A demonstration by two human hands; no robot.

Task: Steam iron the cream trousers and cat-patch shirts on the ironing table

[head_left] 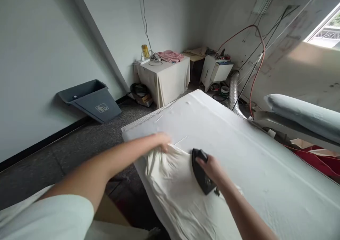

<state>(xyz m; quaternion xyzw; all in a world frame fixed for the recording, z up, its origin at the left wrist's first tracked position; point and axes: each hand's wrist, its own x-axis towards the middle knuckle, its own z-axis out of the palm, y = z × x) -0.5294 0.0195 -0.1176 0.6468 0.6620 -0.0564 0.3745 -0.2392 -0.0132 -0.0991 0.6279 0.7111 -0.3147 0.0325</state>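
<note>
A cream cloth [183, 183] lies partly wrinkled over the near left side of a white padded ironing table [225, 137], and some of it hangs past the edge. My left hand [160, 141], slightly blurred, is closed on the cloth's far left corner and bunches it into folds. In my right hand [211, 167] is the handle of a dark iron [203, 171], which rests on the cloth near its right side. The iron's soleplate is hidden beneath its body.
A grey bin [98, 103] leans by the left wall. Behind the table stands a cloth-covered stand [148, 75] holding pink fabric [170, 56]. A padded sleeve board [305, 114] juts in at right, near a red hose [261, 61] and a silver duct [235, 95].
</note>
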